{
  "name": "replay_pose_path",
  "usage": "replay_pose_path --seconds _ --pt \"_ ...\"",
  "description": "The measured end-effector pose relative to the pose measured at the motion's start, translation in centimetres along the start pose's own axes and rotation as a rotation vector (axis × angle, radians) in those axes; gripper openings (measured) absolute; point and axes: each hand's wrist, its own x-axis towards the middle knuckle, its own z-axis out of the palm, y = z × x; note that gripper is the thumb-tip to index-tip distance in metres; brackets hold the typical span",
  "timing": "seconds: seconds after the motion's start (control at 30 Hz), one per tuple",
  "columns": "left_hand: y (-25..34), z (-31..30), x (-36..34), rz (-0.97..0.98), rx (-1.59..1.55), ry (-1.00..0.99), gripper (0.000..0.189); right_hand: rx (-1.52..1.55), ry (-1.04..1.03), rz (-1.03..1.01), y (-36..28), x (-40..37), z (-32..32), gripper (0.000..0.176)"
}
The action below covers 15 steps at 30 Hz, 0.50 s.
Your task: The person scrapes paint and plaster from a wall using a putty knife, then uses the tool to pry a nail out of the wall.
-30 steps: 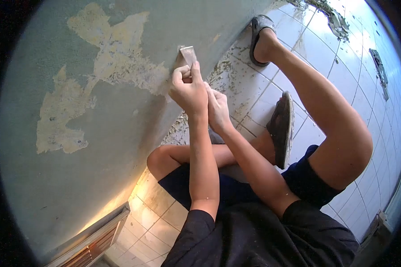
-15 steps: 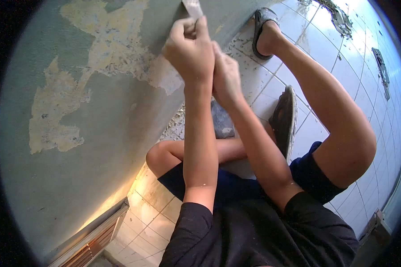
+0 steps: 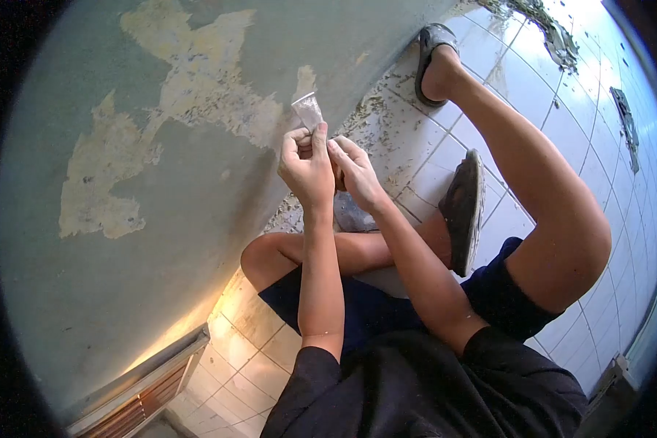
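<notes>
A scraper (image 3: pixel 309 112) with a flat, pale, dusty blade points up and away from me, close to the green wall (image 3: pixel 197 190). My left hand (image 3: pixel 309 171) is closed round it just below the blade, thumb along the blade's base. My right hand (image 3: pixel 356 171) is also closed on the tool, at the brown handle right beside my left hand. Pale patches of bared wall (image 3: pixel 204 73) show where the green coat is gone, one small patch just above the blade. Both hands look dusty.
White floor tiles (image 3: pixel 504 212) carry scattered flakes (image 3: pixel 379 120) along the wall's foot. Bigger debris (image 3: pixel 551 36) lies at the top right. My legs are bent, with dark clogs (image 3: pixel 463 212) on the feet. A slatted wooden frame (image 3: pixel 142 401) stands at the lower left.
Both hands and the scraper have moved down, nearer my body. The blade, partly cut off by the top edge before, now shows whole, and a small bared patch above it has come into view.
</notes>
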Motion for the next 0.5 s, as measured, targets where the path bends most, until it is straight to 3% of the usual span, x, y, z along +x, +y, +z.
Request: replay_pose_path --seconds 0.2,0.27,0.33,0.4,0.43,0.5 --pt "-1.3 -1.8 -0.4 0.025 0.107 -0.026 0.027 -0.123 0.19 -0.03 1.3 -1.4 1.6 0.02" --pt "-1.9 -1.9 -0.5 0.031 0.111 -0.024 0.028 -0.147 0.207 -0.12 1.5 -1.6 1.9 0.03" --pt "-1.9 -1.9 -0.4 0.057 0.11 -0.01 0.026 -0.169 0.187 -0.087 1.9 -1.8 2.0 0.039" --pt "-1.7 -1.9 -0.3 0.087 0.11 0.027 0.026 -0.343 0.226 -0.422 2.6 -1.2 3.1 0.039" --pt "-1.6 -1.8 -0.3 0.117 0.11 0.058 0.025 -0.306 0.19 -0.323 2.4 -1.5 3.1 0.039" --pt "-1.3 -2.2 -0.2 0.101 0.112 0.04 0.025 -0.296 0.182 -0.325 2.5 -1.4 3.3 0.038"
